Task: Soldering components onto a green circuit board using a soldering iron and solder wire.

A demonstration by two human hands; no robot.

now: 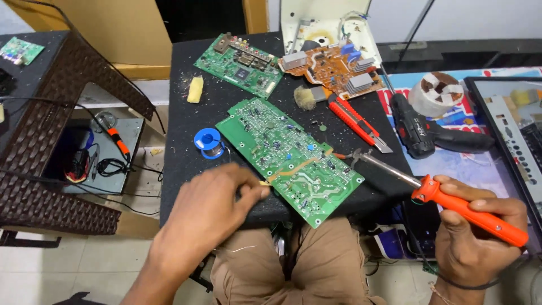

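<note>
We are still getting set to solder: our right hand (477,234) is gripping the orange soldering iron (468,210) off the table edge, while our left hand (212,206) is pinching the near corner of the large green circuit board (288,158), no joint touched yet.

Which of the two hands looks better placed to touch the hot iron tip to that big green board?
The right hand, probably. It grips the orange soldering iron, whose tip points toward the large green circuit board. The left hand rests at the board's near edge, pinching something small, steadying rather than soldering.
</note>
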